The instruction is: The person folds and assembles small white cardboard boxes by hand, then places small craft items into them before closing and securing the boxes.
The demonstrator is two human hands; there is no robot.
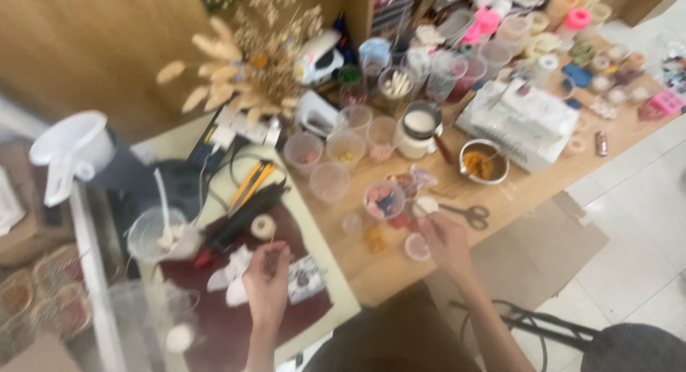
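The head view is blurred. The left hand (266,275) hovers over a dark red mat (236,322), its fingers curled around something small and dark that cannot be made out, just beside crumpled white paper (232,275). The right hand (444,237) reaches onto the wooden table (529,190), fingertips near a small round container (417,247) and a clear cup of pink and blue pieces (384,199). Scissors (468,215) lie just beside that hand, and a metal bowl of orange powder (483,162) sits farther back.
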